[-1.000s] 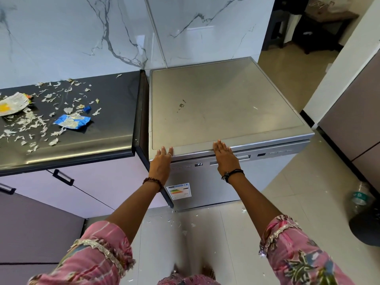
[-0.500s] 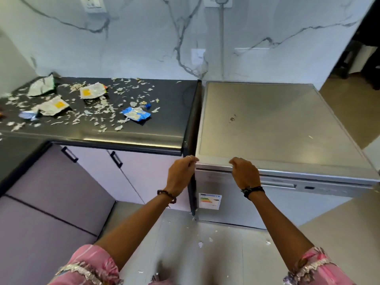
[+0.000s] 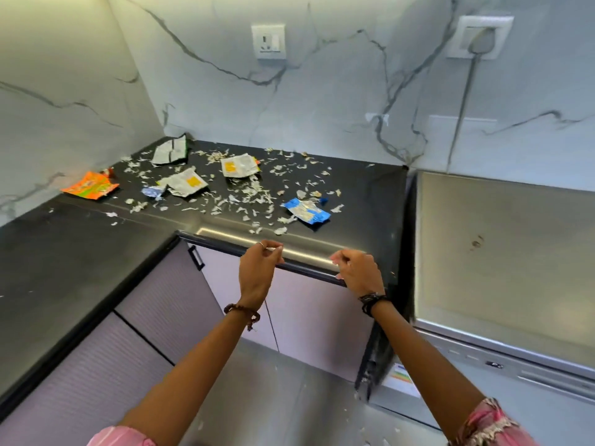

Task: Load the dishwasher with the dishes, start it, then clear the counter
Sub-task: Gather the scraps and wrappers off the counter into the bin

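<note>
Both hands have left the dishwasher (image 3: 502, 252) and come over to the front edge of the black counter (image 3: 363, 194). A second ago they lay flat on the dishwasher's front lip; now it stands off to the right with its door closed, its near left corner just beside the right wrist.

The left hand (image 3: 257, 268) hangs at the counter's front edge with its fingers loosely curled; a pale scrap seems to sit at its fingertips, though I cannot tell if it is pinched. The right hand (image 3: 359, 272) is near the counter's front right corner, fingers also loosely curled and holding nothing I can see.

Beyond the hands the counter is strewn with torn paper scraps (image 3: 244, 194). A blue wrapper (image 3: 306, 211) lies closest, just behind the right hand. Two white-and-yellow packets (image 3: 240, 165) sit mid-counter, a silver packet (image 3: 170, 150) is in the back corner, and an orange wrapper (image 3: 90, 186) is by the left wall.
</note>
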